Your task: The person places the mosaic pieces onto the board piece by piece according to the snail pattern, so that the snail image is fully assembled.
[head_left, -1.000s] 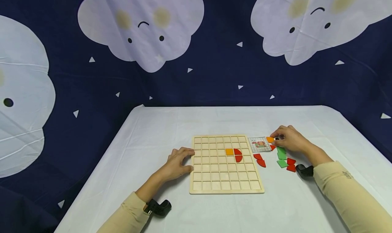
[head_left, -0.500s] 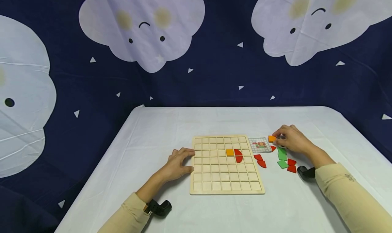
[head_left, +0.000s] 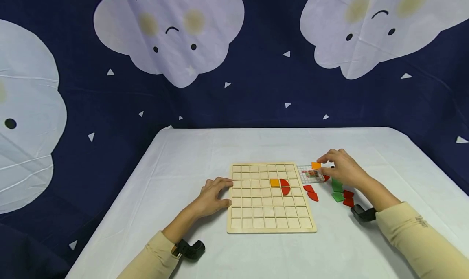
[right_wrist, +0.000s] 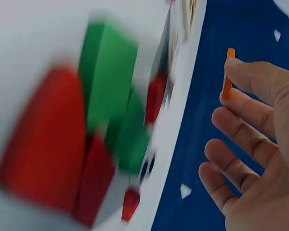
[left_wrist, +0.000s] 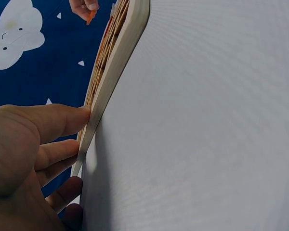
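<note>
My right hand [head_left: 342, 166] pinches an orange square tile [head_left: 316, 165] between thumb and fingertips, held over the back edge of the small printed pattern card [head_left: 307, 177]. In the right wrist view the tile [right_wrist: 229, 73] appears edge-on, the other fingers spread below it. My left hand [head_left: 210, 196] rests against the left edge of a wooden grid board [head_left: 256, 211], thumb and fingertips touching its rim [left_wrist: 108, 82]. On the board lie an orange square [head_left: 275, 183] and two red quarter-circles [head_left: 285, 187], side by side.
Right of the board lie two red pieces [head_left: 311, 192]. Farther right are green pieces [head_left: 337, 185] and more red pieces [head_left: 348, 198]; another red piece [head_left: 326, 178] sits beside the card. A white cloth covers the table [head_left: 205, 148]; a dark cloud-print curtain [head_left: 264, 87] hangs behind.
My right hand has lifted the orange square tile from the loose pieces and moved it left to over the card. The left hand and the board have stayed in place.
</note>
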The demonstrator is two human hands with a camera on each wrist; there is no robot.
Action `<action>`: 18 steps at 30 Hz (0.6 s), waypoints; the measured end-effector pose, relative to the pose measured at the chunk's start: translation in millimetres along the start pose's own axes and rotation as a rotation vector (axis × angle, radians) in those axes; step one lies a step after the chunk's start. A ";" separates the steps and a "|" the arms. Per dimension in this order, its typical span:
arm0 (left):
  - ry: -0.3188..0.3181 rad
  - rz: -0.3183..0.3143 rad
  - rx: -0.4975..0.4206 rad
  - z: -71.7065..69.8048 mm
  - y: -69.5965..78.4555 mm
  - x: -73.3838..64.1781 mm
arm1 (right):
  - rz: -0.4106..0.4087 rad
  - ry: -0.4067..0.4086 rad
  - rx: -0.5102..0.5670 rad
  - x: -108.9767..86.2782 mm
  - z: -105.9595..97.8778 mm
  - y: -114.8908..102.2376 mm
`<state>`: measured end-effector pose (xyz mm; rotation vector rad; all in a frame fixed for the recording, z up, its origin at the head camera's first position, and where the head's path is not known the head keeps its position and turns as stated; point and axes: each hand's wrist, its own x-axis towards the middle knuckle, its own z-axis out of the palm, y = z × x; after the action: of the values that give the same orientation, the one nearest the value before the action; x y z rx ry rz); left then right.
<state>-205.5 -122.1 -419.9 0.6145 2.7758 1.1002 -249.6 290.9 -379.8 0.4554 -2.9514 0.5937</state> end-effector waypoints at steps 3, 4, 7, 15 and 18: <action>-0.004 -0.002 -0.004 -0.2 0.4 -0.7 | -0.018 0.002 0.018 -2.8 5.6 -14.5; -0.005 -0.002 -0.003 -0.2 0.4 -0.7 | -0.025 0.001 0.024 -4.0 8.0 -19.5; -0.001 0.003 -0.002 0.3 0.1 0.0 | -0.042 -0.002 0.051 -7.8 15.7 -34.6; 0.002 0.008 0.003 0.9 -1.1 0.8 | -0.143 0.007 0.062 -15.4 36.1 -66.2; 0.004 0.007 0.005 1.0 -1.3 0.4 | -0.162 0.001 0.053 -15.3 42.6 -76.3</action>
<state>-206.1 -122.1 -421.5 0.6244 2.7822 1.0977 -213.0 211.3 -393.7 0.6910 -2.8667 0.6527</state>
